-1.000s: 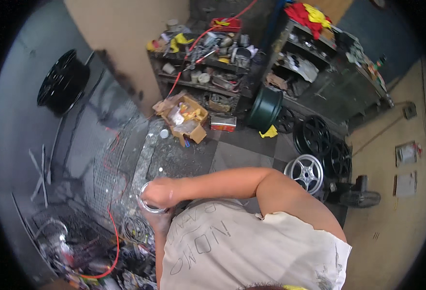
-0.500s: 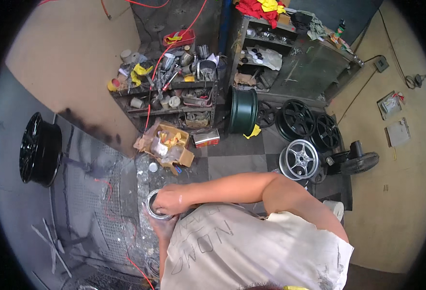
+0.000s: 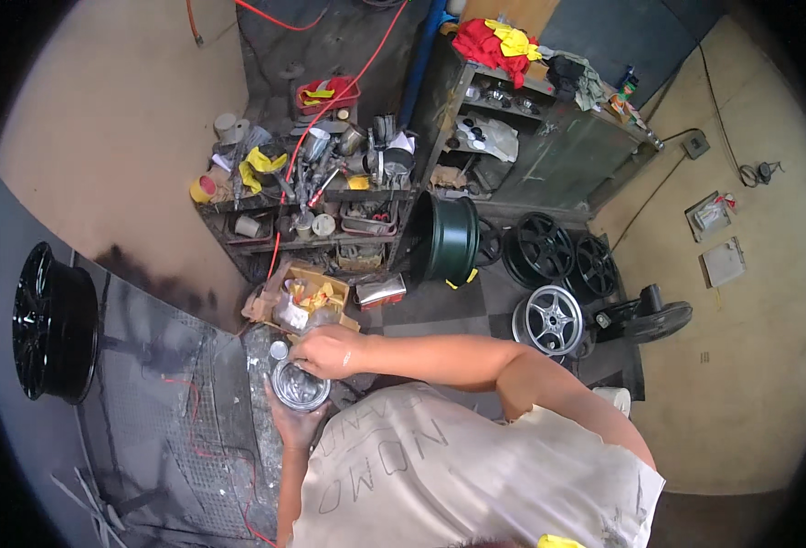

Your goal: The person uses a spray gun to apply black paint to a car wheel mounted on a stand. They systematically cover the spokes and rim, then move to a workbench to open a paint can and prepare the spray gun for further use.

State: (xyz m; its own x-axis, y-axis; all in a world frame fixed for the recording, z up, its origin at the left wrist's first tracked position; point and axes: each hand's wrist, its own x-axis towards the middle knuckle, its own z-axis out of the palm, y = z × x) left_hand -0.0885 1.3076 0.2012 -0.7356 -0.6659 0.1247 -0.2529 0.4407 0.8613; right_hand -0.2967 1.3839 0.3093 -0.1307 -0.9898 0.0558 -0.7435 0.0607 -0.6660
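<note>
A round metal can (image 3: 302, 387) with a shiny silver interior is low in front of me, its mouth facing up. My left hand (image 3: 295, 422) is wrapped around its near side and holds it. Over the far rim, my right hand (image 3: 328, 353) has its fingers curled downward. Whatever is in those fingers, if anything, is hidden. Just beyond the can is a small pale round lid or cup (image 3: 279, 350).
An open cardboard box (image 3: 344, 315) with crumpled wrapping is just ahead. Behind it stands a cluttered shelf rack (image 3: 330, 251). Several wheel rims, including a silver one (image 3: 549, 320), and a black fan (image 3: 654, 320) are on the right. A black wheel (image 3: 60, 320) is mounted at left.
My right hand has moved from over the can's mouth to its far rim, uncovering the silver inside. The view has shifted, so the surroundings appear lower.
</note>
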